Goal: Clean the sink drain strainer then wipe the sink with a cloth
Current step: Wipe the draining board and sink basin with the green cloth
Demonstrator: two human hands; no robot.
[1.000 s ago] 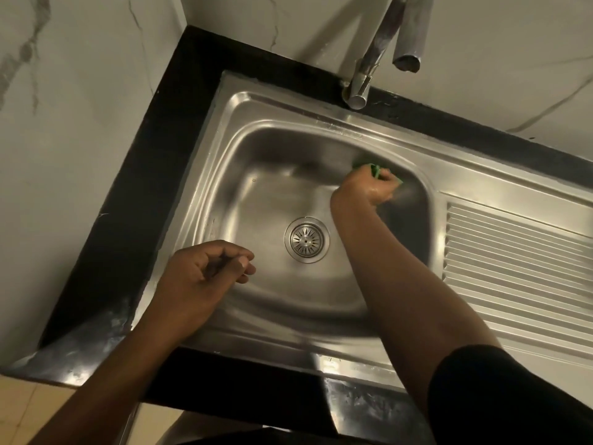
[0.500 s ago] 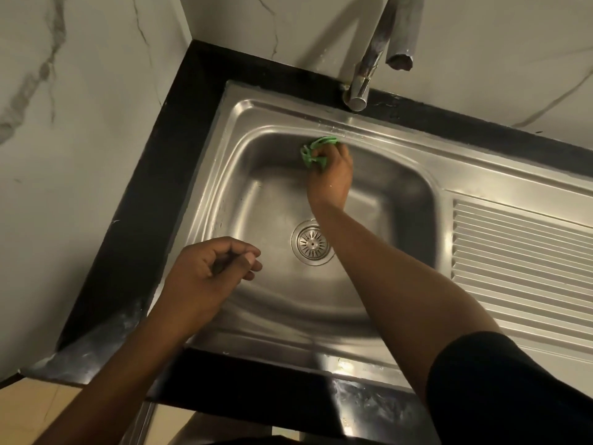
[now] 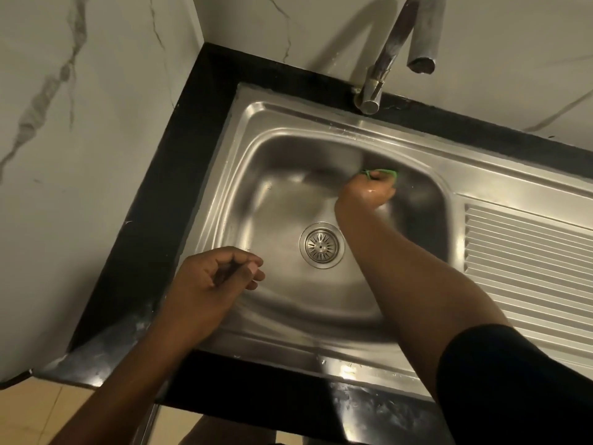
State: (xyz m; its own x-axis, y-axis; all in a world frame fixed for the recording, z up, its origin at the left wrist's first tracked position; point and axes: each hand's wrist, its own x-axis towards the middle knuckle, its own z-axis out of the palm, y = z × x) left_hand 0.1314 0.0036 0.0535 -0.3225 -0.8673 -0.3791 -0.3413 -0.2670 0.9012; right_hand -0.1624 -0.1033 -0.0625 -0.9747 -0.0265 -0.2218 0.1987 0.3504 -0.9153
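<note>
View: head camera, looking down.
Right hand: gripped the green cloth, pressed against the far wall of the sink.
Cloth: bunched, mostly hidden under the fingers.
Left hand: loosely curled, held nothing, above the near-left rim.
Drain strainer: seated in the basin floor, just beside the right forearm.
Faucet: behind the basin.

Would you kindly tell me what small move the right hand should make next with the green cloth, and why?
Probably sweep the green cloth rightward along the back wall of the sink into the far right corner: the right hand grips it pressed there, just short of that corner, and the strainer already sits in the drain.
</note>
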